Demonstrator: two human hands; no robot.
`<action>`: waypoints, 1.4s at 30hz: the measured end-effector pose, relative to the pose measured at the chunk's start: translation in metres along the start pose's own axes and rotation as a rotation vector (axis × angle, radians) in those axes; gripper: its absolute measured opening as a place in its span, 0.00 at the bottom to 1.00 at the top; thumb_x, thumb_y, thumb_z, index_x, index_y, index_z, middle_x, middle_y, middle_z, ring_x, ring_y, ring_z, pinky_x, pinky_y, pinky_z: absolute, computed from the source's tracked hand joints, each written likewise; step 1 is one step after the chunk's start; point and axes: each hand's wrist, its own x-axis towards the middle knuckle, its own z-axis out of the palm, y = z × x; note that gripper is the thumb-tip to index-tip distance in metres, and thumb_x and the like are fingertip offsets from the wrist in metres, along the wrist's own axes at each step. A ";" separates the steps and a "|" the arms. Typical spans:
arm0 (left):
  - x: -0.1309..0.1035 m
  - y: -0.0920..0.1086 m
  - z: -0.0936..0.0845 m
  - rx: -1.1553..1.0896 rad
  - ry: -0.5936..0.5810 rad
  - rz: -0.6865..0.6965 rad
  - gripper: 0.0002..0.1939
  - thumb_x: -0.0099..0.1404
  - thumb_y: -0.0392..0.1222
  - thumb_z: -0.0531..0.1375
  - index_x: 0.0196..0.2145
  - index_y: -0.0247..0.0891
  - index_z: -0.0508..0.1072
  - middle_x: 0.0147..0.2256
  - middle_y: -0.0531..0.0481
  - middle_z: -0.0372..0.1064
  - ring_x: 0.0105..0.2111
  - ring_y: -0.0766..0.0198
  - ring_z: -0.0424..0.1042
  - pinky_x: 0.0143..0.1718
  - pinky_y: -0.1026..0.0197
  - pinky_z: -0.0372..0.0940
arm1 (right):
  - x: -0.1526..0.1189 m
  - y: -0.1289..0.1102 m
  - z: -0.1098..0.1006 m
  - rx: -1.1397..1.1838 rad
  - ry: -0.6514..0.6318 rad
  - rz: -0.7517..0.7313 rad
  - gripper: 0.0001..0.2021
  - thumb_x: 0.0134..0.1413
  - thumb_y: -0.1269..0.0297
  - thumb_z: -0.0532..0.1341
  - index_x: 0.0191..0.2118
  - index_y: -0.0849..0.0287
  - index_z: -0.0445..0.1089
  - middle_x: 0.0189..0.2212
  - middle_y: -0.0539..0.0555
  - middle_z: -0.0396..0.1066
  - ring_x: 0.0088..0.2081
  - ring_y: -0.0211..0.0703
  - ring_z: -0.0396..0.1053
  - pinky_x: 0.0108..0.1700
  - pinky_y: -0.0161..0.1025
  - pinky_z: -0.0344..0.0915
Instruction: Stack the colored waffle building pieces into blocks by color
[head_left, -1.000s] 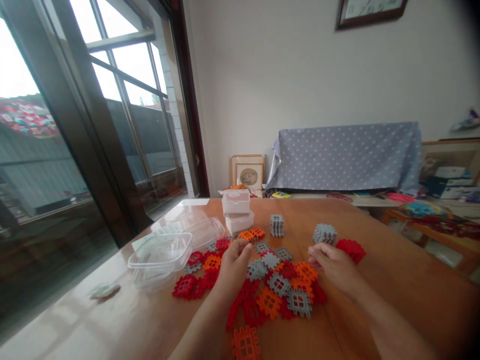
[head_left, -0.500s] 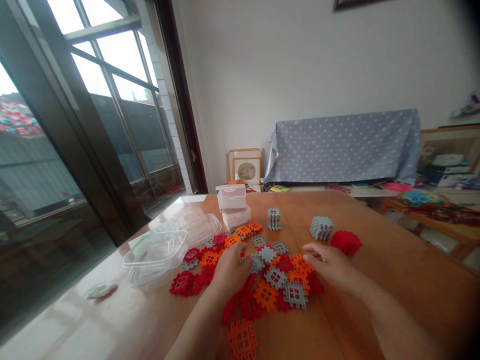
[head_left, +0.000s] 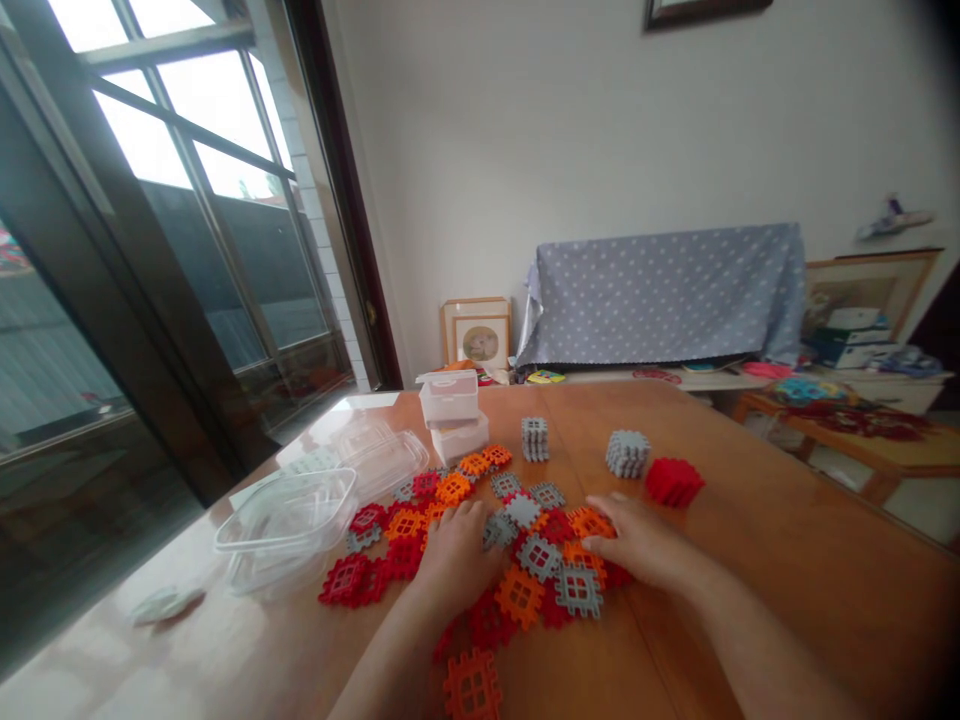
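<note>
A loose pile of square, notched plastic building tiles lies in the middle of the table. My left hand [head_left: 459,548] rests over the pile's left part, fingers stretched forward onto the tiles; what lies under the palm is hidden. At the right edge of the pile is my right hand [head_left: 637,538], thumb and fingers apart around an orange tile [head_left: 589,522]. Whether they touch it, I cannot tell. Between the hands are a grey tile [head_left: 539,556], another orange tile [head_left: 520,595] and several red ones. Beyond the right hand stands a red stack of tiles [head_left: 673,482].
Two grey tile stacks [head_left: 535,440] [head_left: 628,454] stand farther back. Clear plastic containers [head_left: 285,510] sit on the left, with white lidded boxes [head_left: 454,410] behind the pile. A small pale packet [head_left: 166,604] lies at the left of the wooden table [head_left: 720,590].
The view has turned slightly right. My left hand has gone from curled fingers to fingers laid out over the tiles. My right hand has come down closer to the orange tile.
</note>
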 end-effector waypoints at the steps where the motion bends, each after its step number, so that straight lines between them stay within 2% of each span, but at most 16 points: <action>1: 0.000 0.000 0.000 0.026 0.001 0.012 0.14 0.56 0.40 0.62 0.42 0.44 0.73 0.46 0.42 0.73 0.51 0.45 0.68 0.55 0.49 0.58 | 0.000 -0.001 0.002 0.008 0.007 -0.005 0.34 0.48 0.48 0.68 0.59 0.57 0.71 0.57 0.64 0.71 0.59 0.63 0.67 0.61 0.50 0.60; 5: 0.000 0.000 0.002 0.106 0.004 0.023 0.14 0.58 0.41 0.62 0.43 0.44 0.73 0.47 0.42 0.72 0.50 0.44 0.68 0.54 0.48 0.57 | 0.004 -0.003 0.008 0.053 0.025 -0.026 0.34 0.48 0.49 0.69 0.60 0.59 0.70 0.57 0.64 0.70 0.59 0.61 0.66 0.62 0.50 0.58; 8: 0.000 0.001 0.003 0.118 0.024 0.047 0.17 0.59 0.41 0.60 0.48 0.46 0.73 0.50 0.42 0.71 0.53 0.44 0.67 0.55 0.48 0.56 | 0.007 -0.005 0.013 0.086 0.051 -0.019 0.37 0.47 0.49 0.69 0.62 0.58 0.68 0.59 0.64 0.68 0.60 0.61 0.65 0.61 0.50 0.59; 13: 0.002 0.005 0.007 0.120 0.095 0.058 0.19 0.63 0.47 0.59 0.52 0.47 0.72 0.53 0.41 0.70 0.56 0.44 0.64 0.60 0.44 0.51 | 0.013 -0.005 0.020 0.119 0.090 0.015 0.34 0.48 0.54 0.69 0.62 0.57 0.67 0.55 0.63 0.70 0.54 0.57 0.69 0.55 0.47 0.65; 18: 0.004 0.005 0.014 0.056 0.115 0.094 0.21 0.64 0.52 0.60 0.53 0.47 0.72 0.53 0.40 0.70 0.58 0.42 0.62 0.66 0.41 0.42 | 0.020 -0.001 0.030 0.191 0.142 0.011 0.31 0.50 0.60 0.65 0.62 0.58 0.67 0.45 0.58 0.72 0.40 0.47 0.72 0.44 0.42 0.68; 21: 0.006 0.004 0.018 -0.034 0.096 0.101 0.26 0.62 0.51 0.62 0.58 0.48 0.69 0.59 0.41 0.66 0.64 0.40 0.55 0.68 0.40 0.33 | 0.025 0.001 0.035 0.205 0.170 0.024 0.30 0.51 0.61 0.61 0.62 0.60 0.66 0.40 0.55 0.72 0.35 0.44 0.71 0.40 0.40 0.68; 25: 0.010 0.006 0.024 -0.101 0.074 0.121 0.30 0.64 0.52 0.61 0.63 0.51 0.66 0.67 0.42 0.56 0.70 0.40 0.43 0.68 0.39 0.20 | 0.026 0.002 0.036 0.194 0.190 0.028 0.25 0.52 0.62 0.60 0.57 0.58 0.71 0.36 0.53 0.73 0.34 0.44 0.70 0.39 0.40 0.67; 29: 0.012 0.007 0.029 -0.129 0.053 0.131 0.28 0.65 0.54 0.59 0.62 0.53 0.67 0.65 0.43 0.60 0.70 0.40 0.43 0.66 0.38 0.14 | 0.022 -0.002 0.033 0.167 0.182 0.022 0.22 0.52 0.62 0.61 0.55 0.58 0.73 0.35 0.53 0.73 0.35 0.44 0.71 0.38 0.39 0.66; 33: 0.012 0.006 0.030 -0.054 0.036 0.158 0.20 0.67 0.52 0.57 0.56 0.54 0.72 0.60 0.44 0.67 0.68 0.39 0.48 0.66 0.34 0.16 | 0.018 -0.007 0.031 0.130 0.168 0.019 0.20 0.53 0.59 0.62 0.52 0.58 0.74 0.34 0.54 0.74 0.35 0.45 0.71 0.38 0.39 0.66; 36: 0.013 0.008 0.028 0.080 0.058 0.182 0.15 0.67 0.50 0.57 0.50 0.52 0.75 0.55 0.45 0.71 0.64 0.41 0.55 0.66 0.32 0.22 | 0.017 -0.011 0.028 0.101 0.178 0.018 0.21 0.55 0.55 0.62 0.51 0.59 0.74 0.37 0.56 0.74 0.37 0.47 0.72 0.39 0.41 0.66; 39: 0.014 0.012 0.028 0.185 0.093 0.175 0.11 0.66 0.46 0.58 0.45 0.48 0.75 0.47 0.46 0.74 0.56 0.46 0.63 0.66 0.34 0.31 | 0.015 -0.020 0.025 0.080 0.199 -0.005 0.23 0.58 0.53 0.59 0.55 0.60 0.72 0.41 0.58 0.74 0.40 0.49 0.72 0.42 0.42 0.67; 42: 0.014 0.015 0.027 0.215 0.118 0.162 0.13 0.64 0.41 0.57 0.46 0.46 0.74 0.46 0.47 0.74 0.51 0.50 0.65 0.65 0.38 0.39 | 0.011 -0.036 0.024 0.064 0.199 -0.067 0.22 0.59 0.53 0.59 0.55 0.58 0.72 0.46 0.58 0.74 0.48 0.50 0.71 0.50 0.43 0.66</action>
